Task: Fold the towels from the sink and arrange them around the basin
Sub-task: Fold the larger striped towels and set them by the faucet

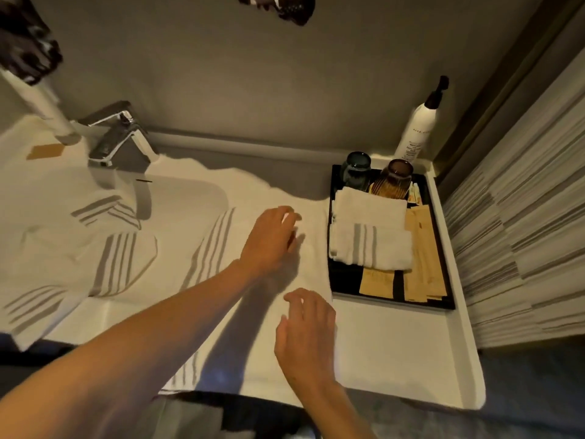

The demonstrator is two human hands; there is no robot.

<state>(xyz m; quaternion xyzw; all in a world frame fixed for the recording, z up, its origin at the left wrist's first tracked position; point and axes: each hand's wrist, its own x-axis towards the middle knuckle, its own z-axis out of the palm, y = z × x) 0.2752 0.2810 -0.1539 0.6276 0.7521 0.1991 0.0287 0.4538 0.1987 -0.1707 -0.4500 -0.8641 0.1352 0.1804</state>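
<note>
A white towel with grey stripes (pixel 221 248) lies spread flat on the counter right of the basin (pixel 190 191), its near end hanging over the front edge. My left hand (pixel 272 239) rests on its far right part with fingers apart. Nearer to me, my right hand (pixel 305 334) hovers at the towel's right edge, fingers spread, holding nothing. Another striped towel (pixel 104 264) lies crumpled in and over the basin at the left. Two folded white towels (pixel 370 229) sit stacked in the black tray (pixel 345 280).
A chrome tap (pixel 120 137) stands behind the basin. The black tray also holds two tumblers (pixel 392 179) and tan paper packets (pixel 424 267). A white pump bottle (pixel 418 128) stands in the back right corner. Bare white counter (pixel 395 343) lies in front of the tray.
</note>
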